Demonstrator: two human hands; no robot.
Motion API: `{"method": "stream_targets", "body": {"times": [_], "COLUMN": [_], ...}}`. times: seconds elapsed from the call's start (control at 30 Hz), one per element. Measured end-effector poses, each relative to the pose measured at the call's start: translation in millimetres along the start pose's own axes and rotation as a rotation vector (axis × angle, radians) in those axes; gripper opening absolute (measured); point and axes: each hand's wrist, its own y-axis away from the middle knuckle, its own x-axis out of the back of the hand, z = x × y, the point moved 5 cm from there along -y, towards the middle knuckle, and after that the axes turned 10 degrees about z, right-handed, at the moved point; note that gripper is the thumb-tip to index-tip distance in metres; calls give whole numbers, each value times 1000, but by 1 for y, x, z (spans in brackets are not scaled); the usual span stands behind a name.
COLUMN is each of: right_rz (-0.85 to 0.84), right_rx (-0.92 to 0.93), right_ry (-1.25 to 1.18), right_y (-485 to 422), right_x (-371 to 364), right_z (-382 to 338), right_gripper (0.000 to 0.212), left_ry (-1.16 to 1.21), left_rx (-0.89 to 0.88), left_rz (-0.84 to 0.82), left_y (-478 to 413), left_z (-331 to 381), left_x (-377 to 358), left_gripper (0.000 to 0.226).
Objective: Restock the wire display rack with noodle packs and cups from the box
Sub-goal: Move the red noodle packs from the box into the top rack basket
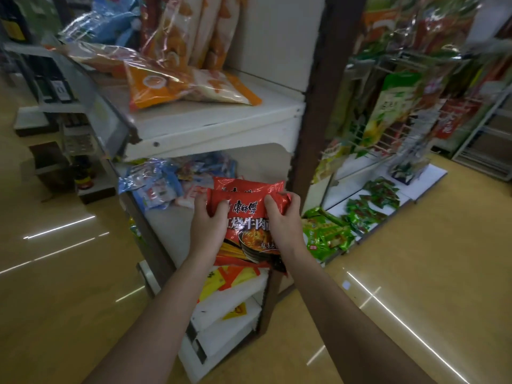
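The left hand [208, 221] and right hand [280, 218] each grip the red noodle packs [248, 223] before a white shelf [210, 121].

- Dim, yellowish indoor light throughout; colours look muted and a little murky.
- The glossy floor [415, 273] carries thin white streaks of glare on both left and right, which points to lamps overhead.
- The upper shelf [216, 117] throws shade over the tier beneath it.
- The red noodle pack [249, 214] in the middle is sharpest, and its print reads clearly.
- The hanging bags [401, 106] at upper right are smeared, probably by motion blur.
- The clear wrappers of the orange bags [188, 84] catch a pale sheen.
- Wide-angle distortion bows straight edges near the borders, and the top-left corner is dark and soft.
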Motion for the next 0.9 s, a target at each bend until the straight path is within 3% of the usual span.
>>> {"method": "stream_targets", "body": {"times": [0.23, 0.7, 0.9], "right_rz": [181, 541, 704], "right_rx": [-4, 1, -11], "right_ry": [-22, -72, -83], "right_y": [10, 44, 44], "right_x": [137, 399, 491], "right_z": [3, 4, 16], "right_gripper": [37, 36, 28], "left_ry": [-57, -71, -48], "left_rx": [-44, -128, -140], "left_rz": [-174, -545, -723], "left_y": [88, 271, 332], "left_z": [17, 51, 59], "left_x": [-98, -279, -358], "left_gripper": [17, 31, 17]}}
